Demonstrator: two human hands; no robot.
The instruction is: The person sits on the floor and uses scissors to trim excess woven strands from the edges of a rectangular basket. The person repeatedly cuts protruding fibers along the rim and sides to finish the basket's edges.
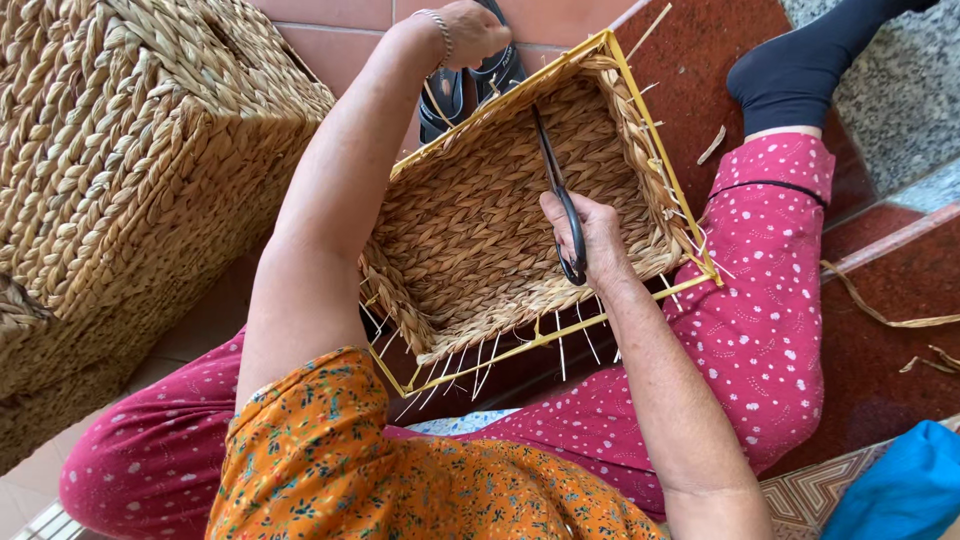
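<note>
On your lap sits the woven basket (470,230) (yellow frame up); your right hand (590,235) is clamped on black scissors (560,195) inside it, your left hand (470,30) grips its far corner.

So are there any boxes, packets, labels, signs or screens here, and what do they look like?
None: no packets, labels, signs or screens show.
Nearest to a box, the open woven basket: on the person's lap, square, tan with a yellow frame; the left hand grips its far corner, the right hand holds black scissors inside it.
Finished woven baskets: at left, boxy, tan.
</note>
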